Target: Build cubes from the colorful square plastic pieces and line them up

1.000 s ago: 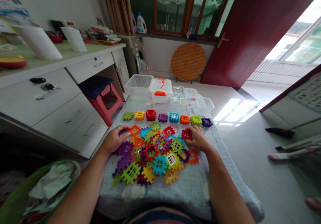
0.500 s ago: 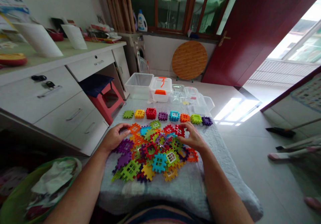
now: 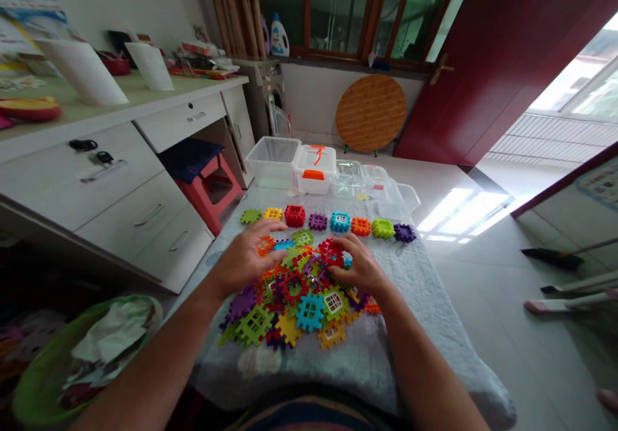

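Colourful notched plastic tiles lie in a pile, among them a blue tile, a green tile and a yellow tile. My right hand grips red tiles at the pile's upper right. Over the upper left of the pile hovers my left hand, fingers apart and nothing between them, above an orange tile. Behind the pile runs a row of assembled blocks, including a red block, a purple block and a blue block.
Clear plastic boxes stand at the cloth-covered table's far end, one an open bin, another a lidded box with orange clips. A pink stool and white drawers are at left. A green basket sits lower left.
My left hand has moved right and up, over the pile. My right hand has shifted slightly left with the red tile. The camera view has moved a little.
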Available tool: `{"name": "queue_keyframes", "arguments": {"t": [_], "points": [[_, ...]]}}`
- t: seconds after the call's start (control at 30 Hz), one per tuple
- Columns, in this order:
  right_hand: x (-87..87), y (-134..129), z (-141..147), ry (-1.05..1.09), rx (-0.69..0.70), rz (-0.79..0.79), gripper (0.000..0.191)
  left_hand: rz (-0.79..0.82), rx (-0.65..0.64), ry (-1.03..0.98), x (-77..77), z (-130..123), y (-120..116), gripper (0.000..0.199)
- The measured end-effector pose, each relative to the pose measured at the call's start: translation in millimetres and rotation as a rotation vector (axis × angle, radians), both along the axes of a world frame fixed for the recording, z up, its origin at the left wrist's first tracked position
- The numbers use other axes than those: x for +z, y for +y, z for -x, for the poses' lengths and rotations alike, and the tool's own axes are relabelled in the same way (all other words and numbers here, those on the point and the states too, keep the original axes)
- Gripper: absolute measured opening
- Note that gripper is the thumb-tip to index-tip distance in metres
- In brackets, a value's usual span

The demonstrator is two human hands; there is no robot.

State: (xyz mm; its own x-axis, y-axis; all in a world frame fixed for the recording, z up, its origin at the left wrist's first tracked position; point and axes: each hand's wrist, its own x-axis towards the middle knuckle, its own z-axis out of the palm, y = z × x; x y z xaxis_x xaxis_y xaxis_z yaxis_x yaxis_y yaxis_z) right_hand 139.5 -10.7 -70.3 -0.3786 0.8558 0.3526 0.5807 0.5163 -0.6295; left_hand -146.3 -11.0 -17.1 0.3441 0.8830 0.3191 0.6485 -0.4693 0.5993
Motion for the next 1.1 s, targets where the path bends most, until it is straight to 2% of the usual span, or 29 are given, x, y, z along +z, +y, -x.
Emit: {"name": "queue_keyframes", "arguments": {"t": [0.07, 0.17, 0.23, 0.37, 0.57, 0.7, 0.77, 0.87, 0.97, 1.1], "points": [[-3.8, -1, 2, -0.012, -0.011, -0.03, 0.057, 0.024, -0.175, 0.122, 4.9, -30, 0, 0.048], [-10.8, -2, 4, -0.002, -0.047, -0.073, 0.072, -0.005, -0.267, 0.29, 1.7, -64, 9, 0.062], [-13.9, -3, 4, 0.009, -0.05, -0.097, 0.077, 0.002, -0.291, 0.409, -0.8, -77, 18, 0.06], [-13.5, -3, 3, -0.003, -0.021, -0.127, 0.076, 0.032, -0.296, 0.565, 1.5, -85, 28, 0.039], [-10.4, -5, 4, 0.036, -0.016, -0.139, 0.076, -0.037, -0.26, 0.571, 2.9, -89, 25, 0.034], [-10.6, -5, -1, 0.104, -0.029, -0.117, 0.082, -0.06, -0.25, 0.494, -1.1, -81, 27, 0.038], [-9.8, -3, -7, 0.148, -0.088, -0.1, 0.075, -0.073, -0.23, 0.416, 0.4, -67, 37, 0.042], [-8.7, 1, -13, 0.204, -0.169, -0.08, 0.056, -0.071, -0.145, 0.338, 6.9, -39, 64, 0.043], [-9.7, 4, -15, 0.234, -0.199, -0.056, 0.046, -0.019, -0.09, 0.342, 11.0, -15, 101, 0.049], [-13.1, 5, -14, 0.251, -0.217, -0.002, 0.041, 0.077, -0.09, 0.417, 5.7, -1, 140, 0.053]]}}
